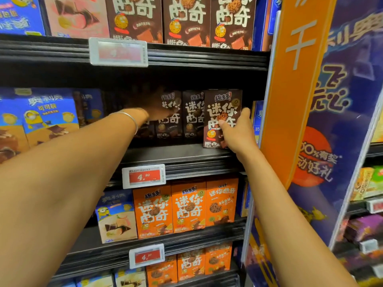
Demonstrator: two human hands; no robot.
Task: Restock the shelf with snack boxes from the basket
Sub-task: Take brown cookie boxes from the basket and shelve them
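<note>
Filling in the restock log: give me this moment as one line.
step: shelving | right hand: grips brown snack box upright at middle shelf front | left hand: on rear brown boxes, grip unclear

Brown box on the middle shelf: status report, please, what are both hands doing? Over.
Right hand pinches brown box, upright at shelf front. Left hand deep in shadow against back-row boxes, grip unclear. Nothing blocks the slot.
</note>
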